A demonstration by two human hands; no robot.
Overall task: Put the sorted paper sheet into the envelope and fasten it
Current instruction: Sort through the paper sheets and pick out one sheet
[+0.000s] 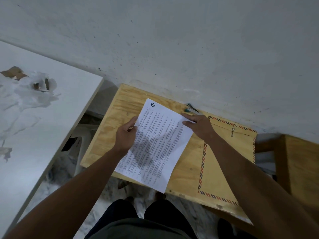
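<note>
- The table (183, 171) carries everything; it stands against the wall.
- The envelope (222, 163) lies flat on the right part of the table, its flap with the string fastener at the far end, partly under your right arm.
- The paper sheet (160, 140) is just beside the envelope, not yet inside.
- Your left hand (125, 137) has its grip closed on the left edge of the sheet.
- Your right hand (201, 125) presses the far right corner with flat fingers, gripping nothing.
- I judge that the insertion is not begun; next you must open the flap and slide the sheet in straight.
</note>
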